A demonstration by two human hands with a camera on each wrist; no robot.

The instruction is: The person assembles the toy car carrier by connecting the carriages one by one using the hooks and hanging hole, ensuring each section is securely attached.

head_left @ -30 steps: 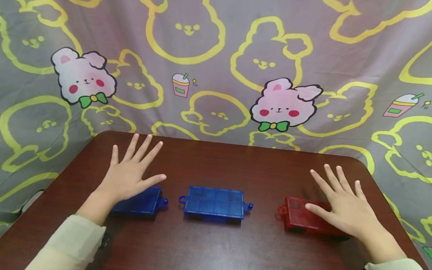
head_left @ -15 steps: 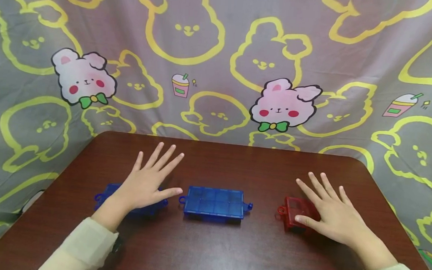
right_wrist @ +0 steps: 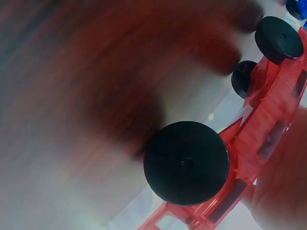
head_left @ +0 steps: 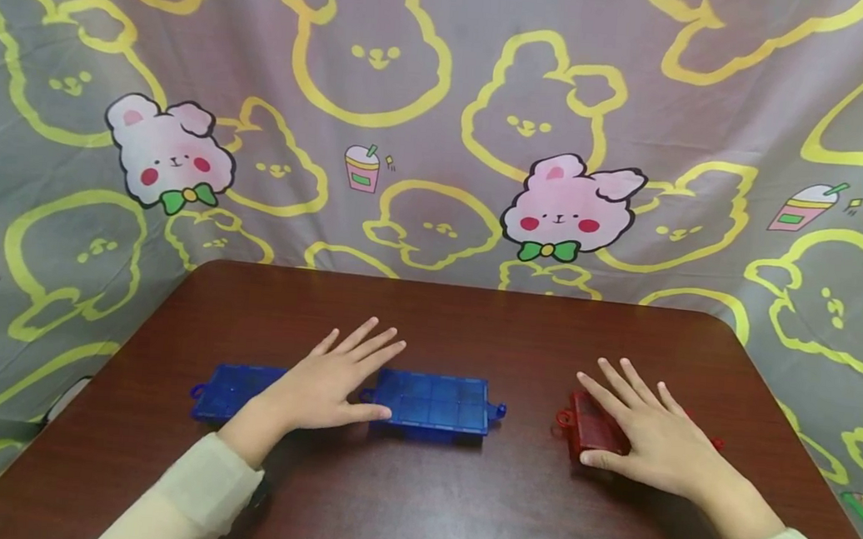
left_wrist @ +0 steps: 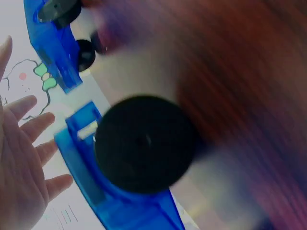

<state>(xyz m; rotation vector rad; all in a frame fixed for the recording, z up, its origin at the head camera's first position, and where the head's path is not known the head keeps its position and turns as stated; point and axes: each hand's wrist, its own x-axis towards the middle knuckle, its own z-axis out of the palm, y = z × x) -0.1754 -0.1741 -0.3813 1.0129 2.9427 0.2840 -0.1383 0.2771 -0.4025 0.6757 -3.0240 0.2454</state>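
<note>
Two blue cars (head_left: 433, 402), one red car (head_left: 595, 425), seemingly wheeled.

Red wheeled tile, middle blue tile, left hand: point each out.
red wheeled tile (head_left: 592, 424), head view, bare top left of the hand.
middle blue tile (head_left: 440, 402), head view, top face.
left hand (head_left: 321, 389), head view, back of hand.

On the dark brown worktop (head_left: 415, 502) three flat plastic wagon pieces lie in a row: a left blue one (head_left: 231, 391), a middle blue one (head_left: 441, 401) and a red one (head_left: 592, 427) to the right. The left hand (head_left: 325, 387) lies flat with fingers straight and spread, covering the gap between the two blue pieces, its thumb on the near edge of the middle one. The right hand (head_left: 656, 440) rests flat on the red piece, hiding most of it; a rabbit-print cloth (head_left: 441, 136) hangs behind.
</note>
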